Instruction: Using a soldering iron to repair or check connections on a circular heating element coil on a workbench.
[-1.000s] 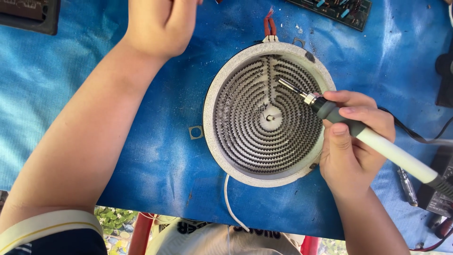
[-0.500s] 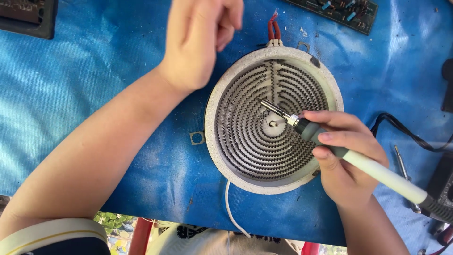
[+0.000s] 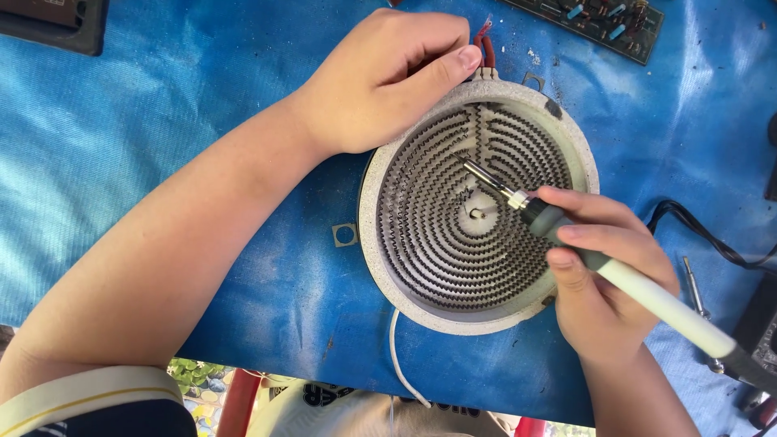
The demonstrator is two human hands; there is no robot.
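Where packaging, labels or signs would be listed: only faint pale lettering on dark fabric at the bottom edge, too cut off to make out.

Blue tarpaulin (image 3: 162, 137): wrinkled, scuffed, covering the whole work surface, sunlit; greenery and a red frame glimpsed under its lower edge.

Round heating element (image 3: 477, 206): pale gritty rim, dark zigzag coil wound in rings to a small hub, lying flat at centre right. Red leads (image 3: 486, 48) leaving at the top edge; white wire (image 3: 396, 356) trailing off the bottom edge.

Left hand (image 3: 380, 81): curled loosely, resting on the upper left rim of the element, thumb pressed along the rim near the red leads; grasping nothing that can be seen.

Right hand (image 3: 607, 275): clasped around a soldering iron (image 3: 615, 271), pen fashion, fingers on the grey collar.

Soldering iron: white handle, grey collar, slim metal tip. Long axis diagonal, handle toward the lower right, tip pointing up and left, over the coil just beside the hub; contact with the coil not clear.

Green circuit board (image 3: 599, 20): top right edge, partly cropped.

Dark flat box (image 3: 57, 24): top left corner, cropped.

Black cable (image 3: 704, 235): looping at the right edge.

Small square metal plate (image 3: 346, 235): round hole, lying just left of the element.
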